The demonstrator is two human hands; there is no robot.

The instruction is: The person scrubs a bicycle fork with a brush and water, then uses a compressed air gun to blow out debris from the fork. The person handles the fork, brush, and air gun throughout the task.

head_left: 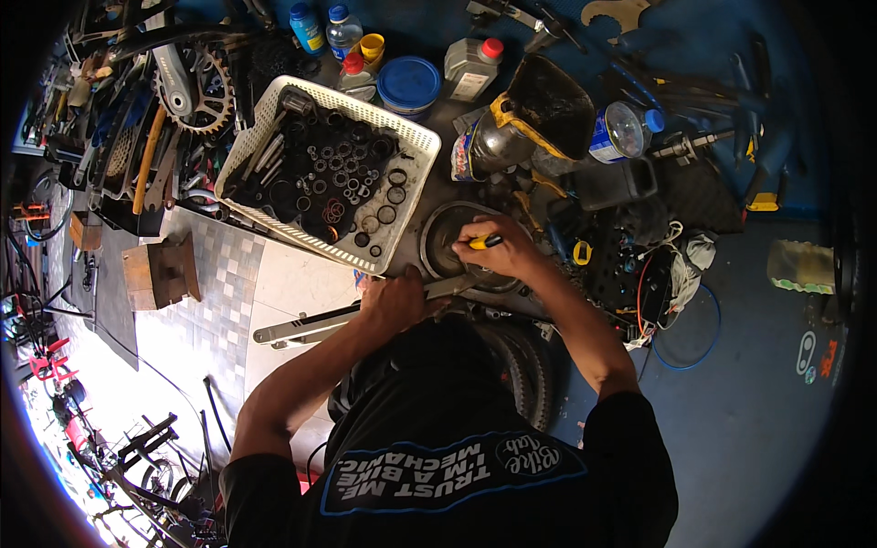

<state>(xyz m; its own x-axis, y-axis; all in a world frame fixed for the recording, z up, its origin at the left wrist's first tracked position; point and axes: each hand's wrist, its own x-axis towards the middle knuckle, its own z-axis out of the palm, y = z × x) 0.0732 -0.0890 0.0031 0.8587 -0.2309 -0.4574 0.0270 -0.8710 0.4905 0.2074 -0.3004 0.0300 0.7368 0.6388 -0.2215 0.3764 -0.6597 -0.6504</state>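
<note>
My left hand (395, 300) is wrapped round a long grey metal bicycle frame part (306, 326). One end of the part sticks out to the left, and the other reaches over the rim of a round metal pan (429, 245). Above that pan, my right hand (501, 248) is closed on a tool with a yellow and black handle (485, 242). The tool's working end is too dark to make out. Just behind the left hand stands a cream plastic basket (320, 248) with rings, bearings and small metal parts.
A cut-open dark container (548, 105), a blue-lidded tub (408, 82) and a grey bottle with a red cap (470, 68) stand behind the pan. Cables (676, 265) and tools crowd the right. A crankset (187, 87) lies among tools at far left. A bicycle tyre (525, 374) is close below.
</note>
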